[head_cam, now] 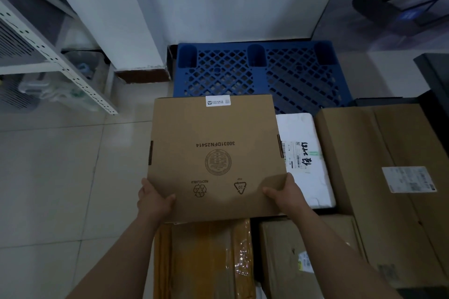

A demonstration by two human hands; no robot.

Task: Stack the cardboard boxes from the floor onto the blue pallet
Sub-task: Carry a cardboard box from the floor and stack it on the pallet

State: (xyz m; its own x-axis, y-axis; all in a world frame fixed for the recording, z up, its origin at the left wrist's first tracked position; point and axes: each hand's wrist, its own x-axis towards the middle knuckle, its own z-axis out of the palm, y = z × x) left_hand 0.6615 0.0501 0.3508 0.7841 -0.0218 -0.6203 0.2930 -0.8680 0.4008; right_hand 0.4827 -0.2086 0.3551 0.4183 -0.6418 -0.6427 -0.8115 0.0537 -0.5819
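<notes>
Both hands, left [154, 198] and right [284, 193], grip a flat brown cardboard box [216, 153] printed with recycling symbols.

The blue pallet [262, 73] has its lattice deck bare, with the wall directly behind it and a white pillar [126, 19] at its left rear corner. The held box [215, 153] covers the near edge of the pallet; to its right the way is blocked by a white foam box [305, 160] and a large carton [388, 177]. Tiled floor [60, 165] to the left is open as far as the metal shelving [48, 56].
</notes>
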